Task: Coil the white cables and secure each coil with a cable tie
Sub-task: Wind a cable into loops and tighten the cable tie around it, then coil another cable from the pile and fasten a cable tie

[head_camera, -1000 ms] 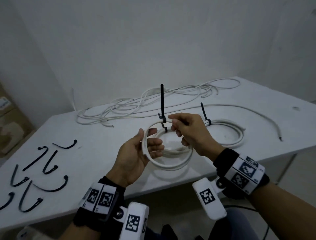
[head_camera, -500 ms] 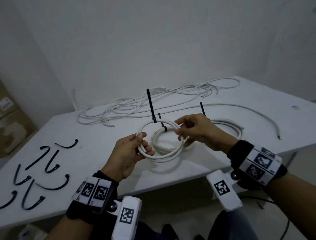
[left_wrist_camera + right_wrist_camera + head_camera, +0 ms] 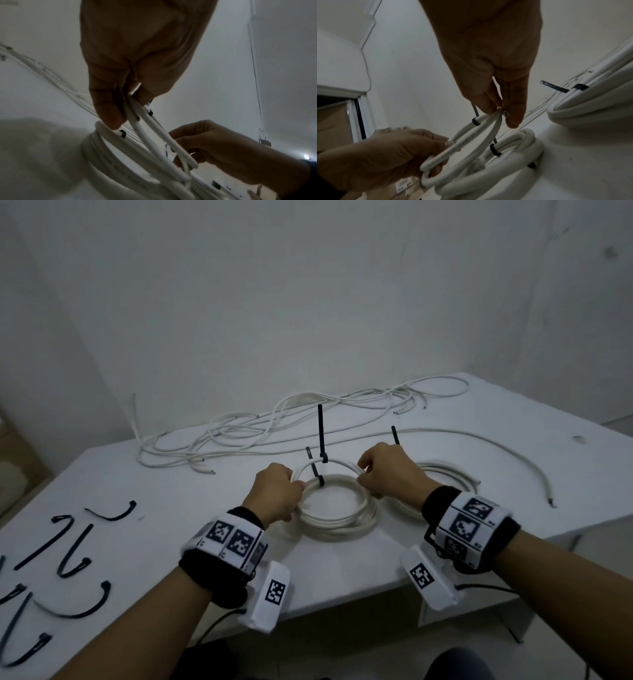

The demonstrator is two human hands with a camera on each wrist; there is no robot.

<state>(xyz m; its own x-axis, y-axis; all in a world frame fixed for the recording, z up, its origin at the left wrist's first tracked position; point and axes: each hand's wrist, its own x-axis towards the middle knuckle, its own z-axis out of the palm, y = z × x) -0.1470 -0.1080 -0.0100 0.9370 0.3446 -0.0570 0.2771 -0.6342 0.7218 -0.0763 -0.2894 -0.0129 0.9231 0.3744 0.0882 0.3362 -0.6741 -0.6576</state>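
Note:
A white cable coil (image 3: 342, 464) with an upright black cable tie (image 3: 320, 433) is held low over the table. My left hand (image 3: 296, 486) grips its left side and my right hand (image 3: 363, 474) pinches its right side. It hovers on or just above a second tied coil (image 3: 342, 529) lying on the table. In the left wrist view my fingers (image 3: 109, 116) pinch the strands (image 3: 150, 136). The right wrist view shows my fingertips (image 3: 515, 119) pinching the held coil (image 3: 471, 139) beside its tie (image 3: 475, 121). A third tied coil (image 3: 448, 474) lies to the right.
Loose white cables (image 3: 260, 433) sprawl along the back of the white table (image 3: 178, 494), and one long cable (image 3: 496, 440) curves to the right. Several loose black cable ties (image 3: 72, 556) lie at the left. A cardboard box (image 3: 13, 474) stands beyond the table's left edge.
Both hands have carried the held coil forward and down, from in front of my chest to just over the tied coil on the table. Its tie tail stands upright again.

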